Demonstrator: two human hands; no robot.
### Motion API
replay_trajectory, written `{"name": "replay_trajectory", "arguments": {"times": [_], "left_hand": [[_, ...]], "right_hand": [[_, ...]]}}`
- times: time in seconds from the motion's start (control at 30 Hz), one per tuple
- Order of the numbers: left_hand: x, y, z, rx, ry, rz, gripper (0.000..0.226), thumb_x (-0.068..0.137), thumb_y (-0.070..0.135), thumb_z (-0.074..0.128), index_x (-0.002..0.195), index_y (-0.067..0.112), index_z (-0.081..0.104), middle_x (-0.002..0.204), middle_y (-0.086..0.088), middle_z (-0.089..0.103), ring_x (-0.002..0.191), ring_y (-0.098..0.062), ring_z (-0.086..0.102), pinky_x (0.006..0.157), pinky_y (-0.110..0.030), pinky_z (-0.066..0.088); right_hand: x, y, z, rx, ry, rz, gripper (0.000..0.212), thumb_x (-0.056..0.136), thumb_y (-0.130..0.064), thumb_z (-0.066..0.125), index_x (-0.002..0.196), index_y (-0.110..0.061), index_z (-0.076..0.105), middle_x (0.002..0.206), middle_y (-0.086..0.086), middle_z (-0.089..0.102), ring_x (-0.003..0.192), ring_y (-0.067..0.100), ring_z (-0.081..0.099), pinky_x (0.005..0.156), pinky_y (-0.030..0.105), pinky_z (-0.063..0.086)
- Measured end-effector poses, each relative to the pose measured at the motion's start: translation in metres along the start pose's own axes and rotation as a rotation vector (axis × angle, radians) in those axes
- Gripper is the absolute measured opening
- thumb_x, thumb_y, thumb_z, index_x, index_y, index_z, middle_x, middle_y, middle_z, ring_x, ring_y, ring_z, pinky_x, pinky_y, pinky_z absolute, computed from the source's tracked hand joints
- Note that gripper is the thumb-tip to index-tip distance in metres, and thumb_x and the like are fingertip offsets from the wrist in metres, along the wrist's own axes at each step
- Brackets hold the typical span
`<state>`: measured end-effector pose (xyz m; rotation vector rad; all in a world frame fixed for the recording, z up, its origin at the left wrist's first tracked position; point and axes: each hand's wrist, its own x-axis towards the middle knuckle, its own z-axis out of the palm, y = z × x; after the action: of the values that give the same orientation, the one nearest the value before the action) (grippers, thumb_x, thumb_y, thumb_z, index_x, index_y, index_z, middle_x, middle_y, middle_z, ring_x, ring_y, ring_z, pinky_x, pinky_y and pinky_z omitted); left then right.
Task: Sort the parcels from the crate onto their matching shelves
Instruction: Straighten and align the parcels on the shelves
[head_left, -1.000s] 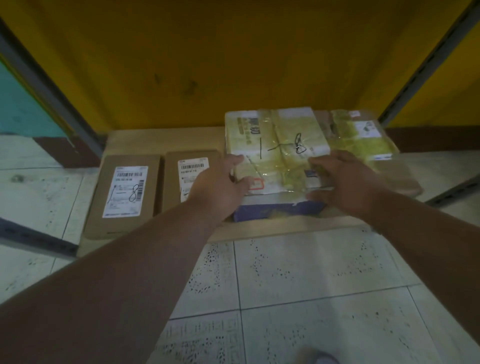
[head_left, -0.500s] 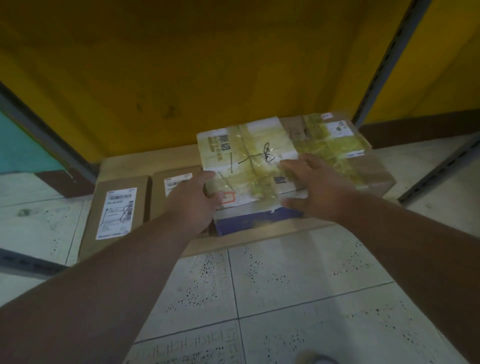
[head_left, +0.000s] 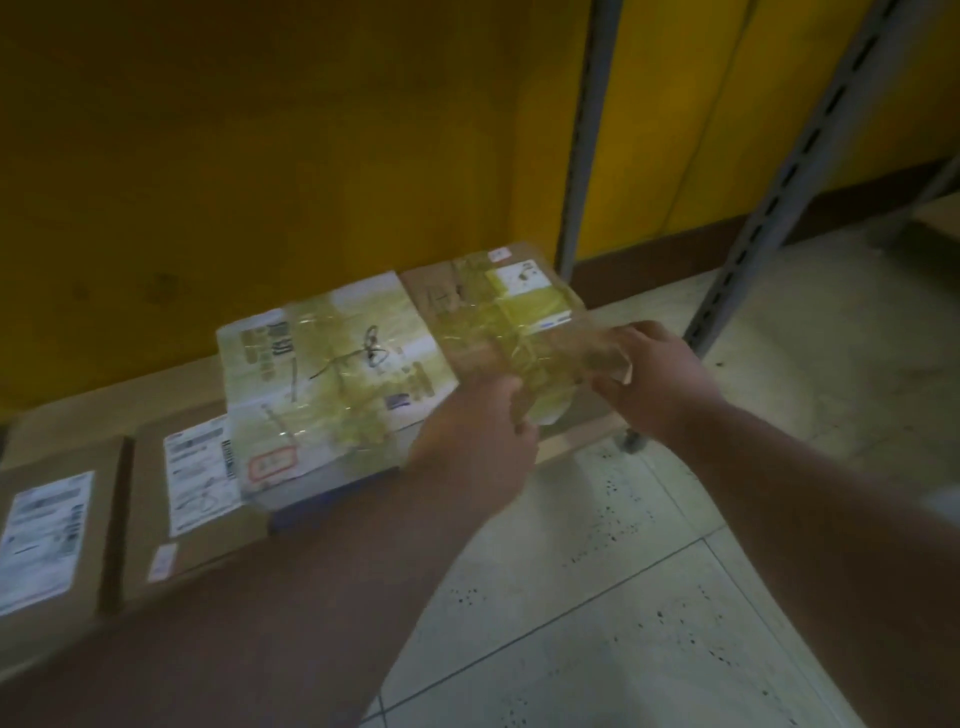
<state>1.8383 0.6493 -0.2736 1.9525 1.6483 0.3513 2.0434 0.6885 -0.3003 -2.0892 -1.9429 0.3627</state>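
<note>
A brown parcel (head_left: 467, 306) bound in yellowish tape lies at the right end of the low wooden shelf (head_left: 576, 441). My left hand (head_left: 467, 447) grips its near edge, fingers curled. My right hand (head_left: 654, 379) holds its near right corner. Touching its left side lies a white taped parcel (head_left: 332, 374) with "1-8" handwritten on top, and neither hand is on it. The picture is blurred with motion.
Two flat cardboard parcels (head_left: 197, 493) (head_left: 47, 535) with white labels lie further left on the shelf. Grey slotted shelf posts (head_left: 584, 156) (head_left: 800, 156) rise at the right. A yellow wall stands behind. Pale speckled floor tiles (head_left: 623, 597) lie in front.
Both hands have left the white "1-8" parcel and moved right onto the brown taped parcel. The view has swung right.
</note>
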Motion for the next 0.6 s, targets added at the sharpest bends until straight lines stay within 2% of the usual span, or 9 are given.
{"name": "replay_trajectory", "arguments": {"times": [0.1,0.17,0.23,0.33,0.47,0.53,0.6], "left_hand": [[-0.004,0.001,0.027,0.065,-0.086,-0.069,0.057,0.1,0.034,0.049,0.153,0.021,0.032,0.155,-0.004,0.037,0.134,-0.023,0.047,0.102,-0.034,0.043],[0.002,0.006,0.029,0.184,-0.082,-0.003,0.049,0.1,0.031,0.047,0.147,0.02,0.04,0.149,-0.004,0.04,0.127,-0.024,0.049,0.1,-0.036,0.045],[0.013,0.015,0.02,0.327,-0.052,0.11,0.038,0.101,0.03,0.045,0.137,0.021,0.052,0.136,-0.002,0.05,0.117,-0.023,0.053,0.096,-0.038,0.05],[0.041,0.024,-0.006,0.538,0.003,0.179,0.037,0.098,0.039,0.049,0.132,0.025,0.057,0.13,-0.002,0.056,0.121,-0.024,0.05,0.1,-0.043,0.045],[0.065,0.022,-0.024,0.951,-0.145,0.119,0.046,0.089,0.06,0.058,0.118,0.025,0.06,0.119,-0.003,0.062,0.121,-0.029,0.048,0.106,-0.048,0.033],[0.07,0.021,-0.018,1.086,-0.195,0.113,0.042,0.089,0.057,0.059,0.116,0.025,0.061,0.117,-0.002,0.063,0.121,-0.028,0.048,0.108,-0.048,0.03],[0.074,0.019,-0.012,1.114,-0.211,0.09,0.037,0.092,0.051,0.058,0.12,0.026,0.061,0.121,-0.003,0.063,0.124,-0.029,0.046,0.113,-0.049,0.023]], "right_hand": [[0.008,0.014,0.004,0.025,-0.08,0.011,0.05,0.09,-0.049,0.061,0.137,-0.034,0.054,0.14,0.002,0.048,0.118,0.025,0.054,0.101,0.048,0.05],[0.013,0.018,0.009,0.048,-0.098,0.034,0.046,0.093,-0.05,0.058,0.135,-0.032,0.056,0.139,0.003,0.048,0.114,0.025,0.057,0.097,0.046,0.053],[0.015,0.019,0.013,0.093,-0.095,0.083,0.046,0.094,-0.05,0.057,0.136,-0.031,0.056,0.134,0.001,0.049,0.102,0.022,0.061,0.086,0.041,0.059],[0.016,0.019,0.018,0.17,-0.106,0.14,0.047,0.091,-0.049,0.062,0.135,-0.034,0.052,0.123,-0.001,0.051,0.088,0.021,0.062,0.071,0.037,0.061],[0.021,0.02,0.02,0.106,-0.097,0.132,0.058,0.076,-0.054,0.075,0.126,-0.036,0.053,0.111,-0.005,0.052,0.098,0.02,0.055,0.08,0.043,0.06],[0.026,0.02,0.02,0.096,-0.091,0.129,0.053,0.075,-0.052,0.077,0.12,-0.034,0.057,0.104,-0.006,0.053,0.094,0.019,0.055,0.08,0.043,0.059],[0.031,0.022,0.02,0.116,-0.086,0.143,0.05,0.075,-0.05,0.077,0.118,-0.034,0.058,0.1,-0.007,0.055,0.091,0.019,0.057,0.081,0.042,0.059]]}}
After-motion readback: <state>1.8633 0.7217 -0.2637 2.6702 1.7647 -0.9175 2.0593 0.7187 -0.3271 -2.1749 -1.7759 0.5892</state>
